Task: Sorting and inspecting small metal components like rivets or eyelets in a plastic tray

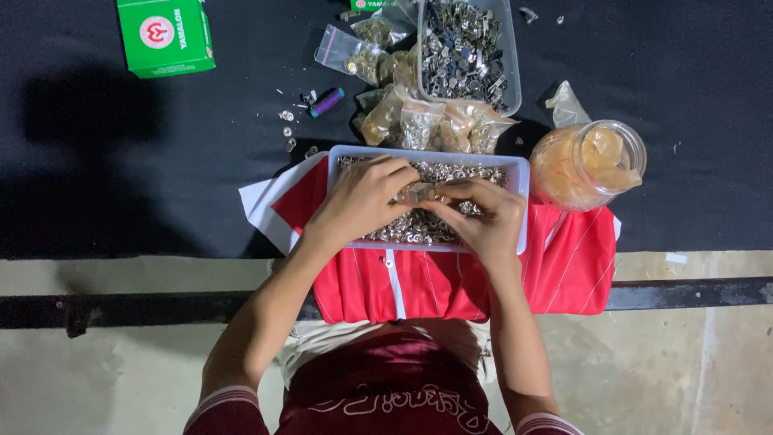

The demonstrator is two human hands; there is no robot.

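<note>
Head view: the left hand (364, 197) and right hand (483, 216) meet over a clear rectangular plastic tray (519, 173) of small silver metal rings, fingers (451, 211) pinched narrowly together on a small clear plastic packet (417, 192) between them. Beneath lies a folded red shirt (572, 270).

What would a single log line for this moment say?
left hand: pinching small clear bag | right hand: same bag | beneath: tray of metal snaps | under tray: red garment

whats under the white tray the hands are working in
The white tray of small metal rings sits on a folded red garment, with white paper sticking out at the left. Both hands, left hand and right hand, cover the tray's middle; the cloth directly beneath is hidden.
</note>
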